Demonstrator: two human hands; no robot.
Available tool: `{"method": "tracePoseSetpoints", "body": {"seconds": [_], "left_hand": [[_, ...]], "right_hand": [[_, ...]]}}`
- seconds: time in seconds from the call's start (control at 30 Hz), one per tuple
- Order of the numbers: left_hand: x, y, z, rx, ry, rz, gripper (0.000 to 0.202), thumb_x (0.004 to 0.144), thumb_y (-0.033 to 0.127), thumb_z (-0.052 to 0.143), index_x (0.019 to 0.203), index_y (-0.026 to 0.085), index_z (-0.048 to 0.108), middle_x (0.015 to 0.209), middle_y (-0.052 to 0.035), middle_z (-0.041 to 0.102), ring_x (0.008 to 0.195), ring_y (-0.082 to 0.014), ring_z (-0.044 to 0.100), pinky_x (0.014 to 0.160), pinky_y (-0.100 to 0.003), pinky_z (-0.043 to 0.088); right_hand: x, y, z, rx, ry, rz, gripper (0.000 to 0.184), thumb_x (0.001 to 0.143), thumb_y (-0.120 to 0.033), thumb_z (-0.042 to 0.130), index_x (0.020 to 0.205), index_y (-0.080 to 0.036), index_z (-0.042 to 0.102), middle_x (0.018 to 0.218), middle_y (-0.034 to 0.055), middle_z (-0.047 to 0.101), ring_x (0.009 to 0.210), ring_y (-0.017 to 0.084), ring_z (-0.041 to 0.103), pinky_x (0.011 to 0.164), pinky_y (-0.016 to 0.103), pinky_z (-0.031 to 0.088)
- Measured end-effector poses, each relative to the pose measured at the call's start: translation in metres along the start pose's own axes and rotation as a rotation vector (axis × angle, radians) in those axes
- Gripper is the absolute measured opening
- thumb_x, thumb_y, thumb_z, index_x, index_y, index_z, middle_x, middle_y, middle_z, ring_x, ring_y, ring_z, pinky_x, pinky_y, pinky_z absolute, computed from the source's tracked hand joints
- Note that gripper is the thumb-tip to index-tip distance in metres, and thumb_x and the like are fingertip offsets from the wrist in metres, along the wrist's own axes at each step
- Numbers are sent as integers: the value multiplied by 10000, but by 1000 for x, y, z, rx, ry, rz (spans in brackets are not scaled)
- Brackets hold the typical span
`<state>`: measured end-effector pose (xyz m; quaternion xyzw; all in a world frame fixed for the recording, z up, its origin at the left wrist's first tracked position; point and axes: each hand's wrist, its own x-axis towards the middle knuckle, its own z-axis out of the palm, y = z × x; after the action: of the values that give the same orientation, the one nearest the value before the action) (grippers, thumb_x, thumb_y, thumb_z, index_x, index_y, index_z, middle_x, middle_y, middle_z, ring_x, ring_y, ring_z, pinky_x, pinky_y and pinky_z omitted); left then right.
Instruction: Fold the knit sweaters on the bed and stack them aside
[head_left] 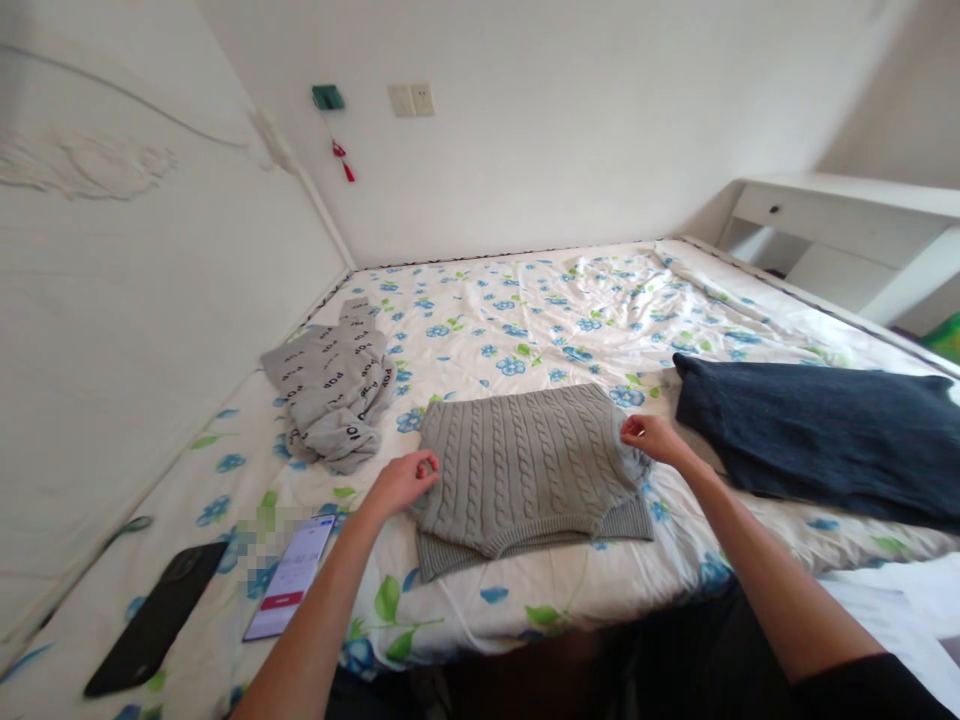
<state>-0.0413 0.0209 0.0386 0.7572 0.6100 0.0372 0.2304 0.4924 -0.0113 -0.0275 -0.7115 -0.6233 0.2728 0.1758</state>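
A grey cable-knit sweater [525, 465] lies folded on the bed in front of me, its ribbed edges towards me. My left hand [407, 482] is at its left edge, fingers curled in; whether any knit is between the fingertips is hidden. At the opposite edge, my right hand [654, 438] has thumb and fingers pinched together on the side of the sweater.
Flowered bedding [510, 330] covers the bed. A crumpled grey lettered garment [337, 385] lies to the left, a dark blue garment [825, 430] to the right. Near my left forearm are a black phone [157, 615] and a lit phone [292, 575]. A white desk [840, 225] stands beyond.
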Motion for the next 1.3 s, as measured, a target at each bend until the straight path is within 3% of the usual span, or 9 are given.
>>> {"method": "tracePoseSetpoints", "body": {"seconds": [0.1, 0.17, 0.27, 0.47, 0.73, 0.9, 1.0, 1.1, 1.3], "left_hand": [[-41, 25, 22, 47, -225, 256, 294, 778, 146, 574, 1004, 242, 735, 830, 5, 686, 825, -199, 661, 778, -281, 445], [-60, 41, 41, 96, -256, 343, 411, 750, 116, 585, 1105, 254, 741, 1007, -29, 711, 978, -222, 673, 877, -300, 474], [-71, 59, 61, 165, -240, 371, 455, 770, 143, 638, 1195, 277, 732, 1188, -64, 696, 1153, -260, 649, 976, -333, 487], [-59, 70, 62, 212, -213, 381, 220, 897, 199, 580, 1001, 252, 766, 1057, -60, 756, 1049, -248, 695, 909, -327, 493], [-60, 62, 72, 65, -342, 431, 173, 794, 240, 683, 941, 250, 774, 1036, -27, 787, 1016, -217, 705, 871, -282, 479], [-70, 16, 29, 5, -259, 104, 270, 859, 455, 623, 761, 220, 714, 762, -32, 747, 758, -220, 689, 721, -300, 485], [-77, -16, 23, -6, -416, -181, 478, 834, 649, 615, 625, 219, 641, 631, -60, 711, 601, -230, 663, 608, -316, 493], [-75, -22, 40, -108, -543, -297, 549, 776, 723, 658, 569, 218, 594, 618, -91, 717, 560, -234, 673, 569, -322, 524], [-65, -9, 46, -24, -464, -215, 400, 742, 473, 724, 500, 227, 521, 527, -59, 656, 523, -223, 647, 554, -321, 526]], "right_hand": [[-36, -29, 8, -18, -349, -237, 198, 810, -225, 736, 995, -178, 786, 855, 18, 757, 784, 164, 679, 729, 243, 472], [-61, -48, 19, -57, -500, -333, 330, 756, -221, 796, 1085, -198, 783, 894, 3, 758, 792, 158, 673, 718, 233, 454], [-87, -72, 36, -195, -510, -368, 486, 696, -257, 878, 1167, -224, 761, 1027, 20, 774, 887, 188, 692, 741, 240, 438], [-91, -93, 41, -361, -429, -345, 299, 764, -209, 782, 1060, -243, 780, 983, 21, 798, 915, 213, 723, 726, 253, 408], [-79, -69, 44, -202, -623, -317, 296, 704, -179, 829, 996, -210, 794, 888, -9, 794, 824, 172, 720, 709, 217, 466], [-67, -6, 20, -135, -657, 105, 205, 745, -340, 825, 690, -162, 738, 698, 49, 742, 607, 152, 652, 584, 235, 480], [-67, 21, 12, -74, -751, 419, 302, 742, -417, 814, 636, -153, 714, 722, 113, 768, 538, 129, 633, 496, 203, 456], [-69, 21, 20, 14, -753, 438, 305, 740, -439, 794, 645, -156, 730, 802, 131, 804, 582, 124, 671, 470, 159, 426], [-70, 4, 16, -58, -714, 401, 204, 677, -319, 782, 588, -171, 674, 693, 76, 763, 513, 100, 586, 435, 150, 368]]}}
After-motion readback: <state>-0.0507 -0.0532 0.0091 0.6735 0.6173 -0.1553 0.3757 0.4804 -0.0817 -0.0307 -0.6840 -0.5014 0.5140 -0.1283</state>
